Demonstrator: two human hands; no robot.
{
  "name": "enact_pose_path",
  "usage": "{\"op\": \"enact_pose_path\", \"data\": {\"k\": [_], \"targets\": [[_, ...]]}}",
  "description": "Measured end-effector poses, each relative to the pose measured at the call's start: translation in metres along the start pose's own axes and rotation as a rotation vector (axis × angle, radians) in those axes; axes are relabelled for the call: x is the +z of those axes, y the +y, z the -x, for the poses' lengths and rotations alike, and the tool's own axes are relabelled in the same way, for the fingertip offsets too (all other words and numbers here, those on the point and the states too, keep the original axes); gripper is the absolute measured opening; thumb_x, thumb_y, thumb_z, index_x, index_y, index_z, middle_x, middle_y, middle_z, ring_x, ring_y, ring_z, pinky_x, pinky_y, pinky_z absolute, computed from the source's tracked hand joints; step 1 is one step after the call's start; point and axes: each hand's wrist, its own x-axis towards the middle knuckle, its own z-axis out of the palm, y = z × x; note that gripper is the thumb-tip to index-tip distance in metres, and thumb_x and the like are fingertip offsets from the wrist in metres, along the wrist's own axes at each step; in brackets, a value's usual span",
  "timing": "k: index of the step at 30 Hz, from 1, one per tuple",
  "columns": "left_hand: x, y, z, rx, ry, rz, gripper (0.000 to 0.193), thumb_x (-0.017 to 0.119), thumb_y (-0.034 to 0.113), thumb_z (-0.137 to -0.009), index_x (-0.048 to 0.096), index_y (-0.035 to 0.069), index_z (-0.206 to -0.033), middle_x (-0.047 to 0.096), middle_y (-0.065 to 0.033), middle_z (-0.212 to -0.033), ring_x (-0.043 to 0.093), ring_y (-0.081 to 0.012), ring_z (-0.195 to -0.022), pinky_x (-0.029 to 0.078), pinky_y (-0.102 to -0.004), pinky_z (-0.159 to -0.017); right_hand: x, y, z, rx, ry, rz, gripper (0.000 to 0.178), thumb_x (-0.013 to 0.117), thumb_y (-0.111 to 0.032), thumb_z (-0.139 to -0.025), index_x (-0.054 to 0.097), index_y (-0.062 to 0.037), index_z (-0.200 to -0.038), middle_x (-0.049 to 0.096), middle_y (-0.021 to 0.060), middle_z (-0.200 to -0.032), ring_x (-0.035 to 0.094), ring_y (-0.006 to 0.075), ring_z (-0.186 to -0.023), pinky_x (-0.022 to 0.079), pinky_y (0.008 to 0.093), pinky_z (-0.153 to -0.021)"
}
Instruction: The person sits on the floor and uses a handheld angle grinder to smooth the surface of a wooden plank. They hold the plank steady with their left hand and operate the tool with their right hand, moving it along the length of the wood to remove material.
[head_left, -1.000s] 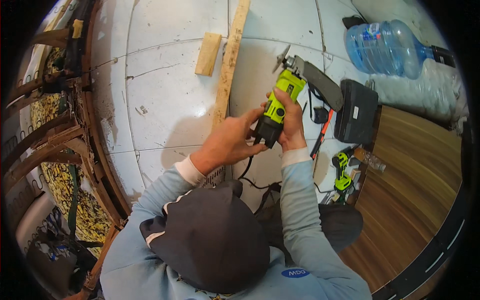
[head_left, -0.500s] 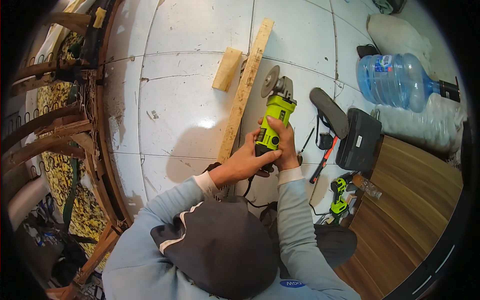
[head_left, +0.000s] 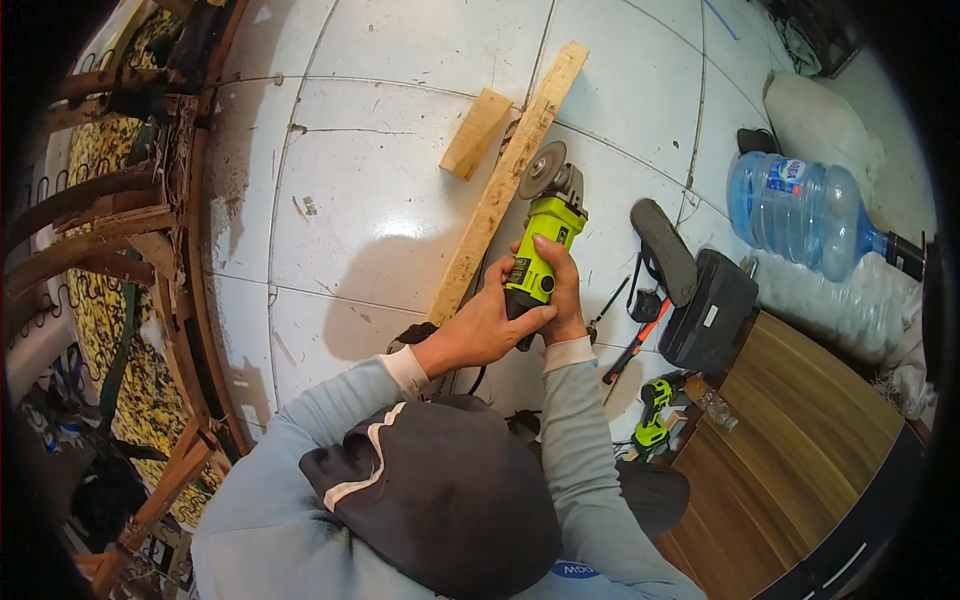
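A green and black angle grinder (head_left: 541, 240) is gripped between both hands above the floor. Its round disc (head_left: 542, 170) points away from me, beside the right edge of a long wooden beam (head_left: 510, 175); whether they touch I cannot tell. My left hand (head_left: 480, 325) closes round the left and rear of the tool's body. Along its right side wraps my right hand (head_left: 563, 295), thumb lying on top of the housing. Left of the beam sits a short wooden block (head_left: 476, 134). The beam's near end is hidden close to my left wrist.
A wooden frame with springs (head_left: 170, 260) stands along the left. At right lie a grey curved piece (head_left: 663, 250), a black case (head_left: 709, 312), a red-and-black hand tool (head_left: 637, 340), a green drill (head_left: 653, 418), a large blue water bottle (head_left: 805, 212) and a brown wooden panel (head_left: 800, 430).
The view has turned slightly, shifting the beam, block and floor items in the picture. Both hands keep their hold on the grinder, and its disc now appears nearer the beam.
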Motion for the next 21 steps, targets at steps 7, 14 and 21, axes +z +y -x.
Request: {"op": "enact_pose_path", "data": {"k": [7, 14, 21], "targets": [[-0.016, 0.020, -0.004, -0.131, -0.060, 0.025, 0.106, 0.075, 0.052, -0.094, 0.019, -0.011, -0.159, 0.067, -0.0250, -0.117, 0.070, -0.0224, -0.079, 0.057, -0.0351, -0.069, -0.001, 0.002, -0.014, 0.015, 0.022, 0.023, 0.034, 0.072, -0.032, -0.095, 0.062, -0.0027, -0.110, 0.069, 0.0091, -0.092, 0.072, 0.0211, -0.073, 0.064, 0.0352, -0.067], [-0.019, 0.014, -0.007, -0.139, -0.024, -0.043, 0.104, 0.075, 0.054, -0.094, 0.023, -0.009, -0.158, 0.068, -0.0237, -0.115, 0.070, -0.0219, -0.075, 0.056, -0.0344, -0.066, 0.007, 0.003, -0.018, -0.009, 0.062, 0.036, 0.034, 0.072, -0.032, -0.095, 0.061, -0.0032, -0.110, 0.069, 0.0090, -0.092, 0.071, 0.0211, -0.072, 0.064, 0.0358, -0.067], [-0.020, 0.016, -0.009, -0.161, -0.040, -0.025, 0.105, 0.075, 0.055, -0.093, 0.023, -0.009, -0.159, 0.068, -0.0248, -0.117, 0.071, -0.0229, -0.076, 0.057, -0.0347, -0.066, 0.006, 0.002, -0.020, 0.018, 0.064, 0.021, 0.035, 0.072, -0.031, -0.095, 0.059, -0.0052, -0.114, 0.068, 0.0089, -0.095, 0.071, 0.0211, -0.074, 0.064, 0.0364, -0.067]]}}
